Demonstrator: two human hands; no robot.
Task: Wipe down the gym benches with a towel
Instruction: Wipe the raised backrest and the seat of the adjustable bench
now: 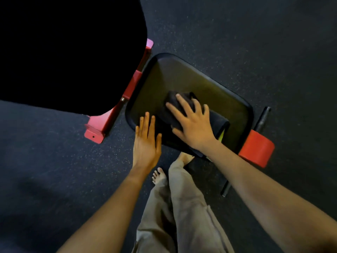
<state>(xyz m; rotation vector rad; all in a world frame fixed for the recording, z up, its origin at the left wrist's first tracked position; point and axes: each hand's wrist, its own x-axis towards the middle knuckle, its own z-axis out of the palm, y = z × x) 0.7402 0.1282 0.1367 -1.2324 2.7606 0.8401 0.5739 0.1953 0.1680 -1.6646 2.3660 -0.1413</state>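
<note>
Towel (218, 123), dark and bunched, lies under our right hand (191, 125), whose spread fingers press it onto the seat pad (182, 73). Our left hand (146, 141) rests flat, released, beside it. We judge wiping underway, the far end left.

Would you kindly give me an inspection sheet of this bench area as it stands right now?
Surface: dark seat pad, flat; the light is too dim to judge marks.
Job's things: dark towel bunched on the pad, with a yellow-green strip showing at one edge.
Clutter: nothing seen.
Hands: right hand spread on the towel, pressing it down; left hand flat with straight fingers on the pad's near edge, beside the towel.
Cables: nothing seen.
Surroundings: red frame left of the pad; red roller and black bar at its right; speckled dark floor; the person's beige trousers and bare feet; a large black shape at upper left, not identifiable.
</note>
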